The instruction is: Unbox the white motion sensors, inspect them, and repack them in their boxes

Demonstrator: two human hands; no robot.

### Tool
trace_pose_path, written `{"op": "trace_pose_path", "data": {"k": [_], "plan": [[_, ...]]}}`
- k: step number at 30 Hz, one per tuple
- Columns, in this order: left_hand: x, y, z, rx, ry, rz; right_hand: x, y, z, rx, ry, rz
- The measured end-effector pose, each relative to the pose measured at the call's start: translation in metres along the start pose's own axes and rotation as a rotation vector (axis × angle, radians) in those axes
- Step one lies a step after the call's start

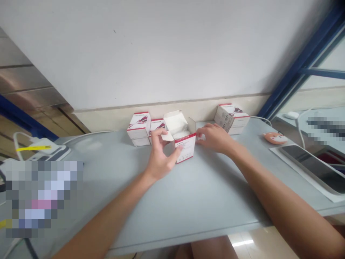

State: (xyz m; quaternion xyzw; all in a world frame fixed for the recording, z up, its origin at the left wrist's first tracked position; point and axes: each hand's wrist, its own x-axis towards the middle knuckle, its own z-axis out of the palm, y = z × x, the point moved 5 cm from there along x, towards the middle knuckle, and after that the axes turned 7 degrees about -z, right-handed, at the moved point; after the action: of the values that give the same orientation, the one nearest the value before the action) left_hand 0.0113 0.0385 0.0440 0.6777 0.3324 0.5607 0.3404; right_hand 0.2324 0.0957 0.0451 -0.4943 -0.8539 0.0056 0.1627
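Holding the open box point(185, 149) on the counter point(172, 208) with my left hand point(159, 161), I should press its card only gently, while my right hand point(215, 138) bends at its right side, grip unclear.

4 boxes point(185, 150), 2 hands point(161, 156)

Open white and red box point(185, 150) on gray table point(205, 205), flaps up. Left hand point(161, 160) holds it, thumb on front. Right hand point(214, 137) at its other side, fingers bent; touching or not, hard to tell. More boxes point(139, 131) just left, near wall point(167, 54). Another box point(239, 124) right, past right hand.
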Motion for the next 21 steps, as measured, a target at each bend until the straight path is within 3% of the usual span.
{"op": "trace_pose_path", "data": {"k": [2, 4, 6, 7, 10, 12, 17, 21], "plan": [[0.000, 0.000, 0.001, -0.023, -0.019, -0.006, 0.000, -0.004, -0.020, 0.053, 0.196, 0.033], [-0.001, -0.001, 0.002, -0.034, -0.023, -0.021, -0.007, -0.015, -0.048, 0.151, 0.516, 0.048], [-0.002, -0.002, 0.004, -0.056, -0.030, -0.054, -0.018, -0.035, -0.070, 0.270, 0.792, -0.017], [-0.003, -0.002, 0.006, -0.074, -0.040, -0.071, -0.022, -0.049, -0.076, 0.309, 0.845, -0.090], [-0.004, 0.000, 0.010, -0.125, -0.071, -0.092, -0.025, -0.089, -0.076, 0.237, 0.726, -0.300], [-0.004, 0.002, 0.011, -0.128, -0.069, -0.089, -0.024, -0.099, -0.071, 0.175, 0.640, -0.344], [-0.004, 0.000, 0.010, -0.092, -0.077, -0.107, -0.021, -0.083, -0.069, 0.283, 0.509, -0.240], [-0.006, 0.000, 0.010, -0.068, -0.084, -0.079, -0.021, -0.080, -0.071, 0.291, 0.413, -0.263]]}}
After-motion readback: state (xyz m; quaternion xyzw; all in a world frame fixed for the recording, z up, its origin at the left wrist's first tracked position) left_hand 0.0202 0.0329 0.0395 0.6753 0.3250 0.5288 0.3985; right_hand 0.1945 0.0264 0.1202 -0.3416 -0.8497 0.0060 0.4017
